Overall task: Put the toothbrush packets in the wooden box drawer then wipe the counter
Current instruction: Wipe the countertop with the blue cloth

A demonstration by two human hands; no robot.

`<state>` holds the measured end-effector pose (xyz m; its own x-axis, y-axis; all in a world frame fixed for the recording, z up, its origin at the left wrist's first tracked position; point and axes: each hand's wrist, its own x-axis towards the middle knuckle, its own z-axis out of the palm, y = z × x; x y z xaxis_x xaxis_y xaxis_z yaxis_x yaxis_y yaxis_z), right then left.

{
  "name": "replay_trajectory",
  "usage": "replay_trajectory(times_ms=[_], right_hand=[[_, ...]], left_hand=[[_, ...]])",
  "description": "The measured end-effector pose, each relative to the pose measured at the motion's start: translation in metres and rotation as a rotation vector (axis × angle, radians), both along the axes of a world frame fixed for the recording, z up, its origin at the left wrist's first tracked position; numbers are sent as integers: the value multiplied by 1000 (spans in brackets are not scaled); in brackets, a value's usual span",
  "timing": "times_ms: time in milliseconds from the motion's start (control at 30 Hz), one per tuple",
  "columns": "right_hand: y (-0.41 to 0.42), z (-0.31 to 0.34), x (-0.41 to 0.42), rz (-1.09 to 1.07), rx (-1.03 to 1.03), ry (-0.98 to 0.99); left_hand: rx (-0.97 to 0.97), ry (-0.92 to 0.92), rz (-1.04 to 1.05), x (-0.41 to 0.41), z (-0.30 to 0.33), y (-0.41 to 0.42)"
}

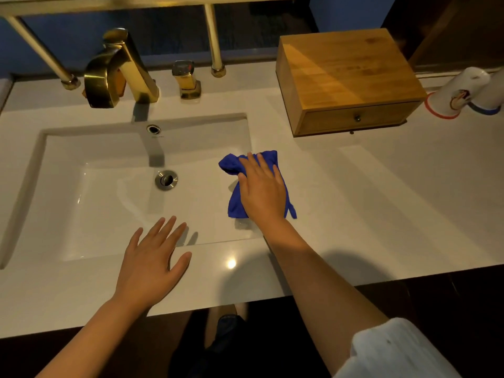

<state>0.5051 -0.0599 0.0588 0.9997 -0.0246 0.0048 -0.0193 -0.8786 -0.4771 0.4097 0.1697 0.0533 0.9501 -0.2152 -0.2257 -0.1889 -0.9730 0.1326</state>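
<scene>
Counter is pressed with a blue cloth under the flat right hand; the left hand is spread open, holding nothing.

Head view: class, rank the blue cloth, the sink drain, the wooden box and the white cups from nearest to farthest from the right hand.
1. Blue cloth, under the right hand.
2. Sink drain, to its left.
3. Wooden box, behind, rightward.
4. White cups, far right.

One blue cloth lies at the sink's right edge. One wooden box with one drawer sits far right. Two upturned cups stand further right. One gold faucet and one handle stand far left. Two hands: left hand, right hand.
</scene>
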Motion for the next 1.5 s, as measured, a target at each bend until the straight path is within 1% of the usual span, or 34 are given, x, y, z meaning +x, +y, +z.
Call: replay_trajectory(times_ms=[33, 100, 167, 200, 233, 333, 467, 567, 633, 767, 933, 1133, 1233, 1300, 1433, 1500], right_hand=[[-2, 0, -7, -30, 48, -16], [-5, -4, -16, -193, 68, -55], [-8, -6, -10, -394, 6, -47], [-9, -7, -1, -443, -32, -14], [-10, -7, 9, -447, -71, 23], [-11, -7, 46, -344, -153, 77], [-11, -9, 72, -136, -243, 57], [-8, -8, 69, -23, -211, 35], [-4, -7, 59, 9, -166, 31], [12, -6, 29, -10, -137, 20], [29, -7, -14, -87, -117, 42], [36, -1, -58, -191, -100, 101], [37, 5, -77, -195, -82, 171], [30, 9, -85, -127, -61, 207], [-1, 14, -96, 141, -99, 263], [-12, 13, -99, 201, -119, 256]], left_hand=[[0, 4, 1, 0, 0, 0], [3, 9, -1, -1, 1, 0], [0, 14, 4, -1, 2, -1], [0, 16, 4, -1, 2, -2], [-1, 18, 2, -1, 3, -2], [-14, 14, 3, 0, 3, -2], [-28, 16, 14, 1, 2, -2], [-22, 15, 14, 0, 1, 0], [-17, 13, 12, -1, 1, 0], [-4, 4, 6, 0, 1, 0], [8, 2, 5, 1, 0, -2], [14, -1, 5, 0, -3, -1], [20, -3, 0, 0, -4, 0], [6, -7, 1, -1, -4, 1], [-22, -20, -3, 0, -3, 1], [-30, -21, -3, -1, -4, 1]])
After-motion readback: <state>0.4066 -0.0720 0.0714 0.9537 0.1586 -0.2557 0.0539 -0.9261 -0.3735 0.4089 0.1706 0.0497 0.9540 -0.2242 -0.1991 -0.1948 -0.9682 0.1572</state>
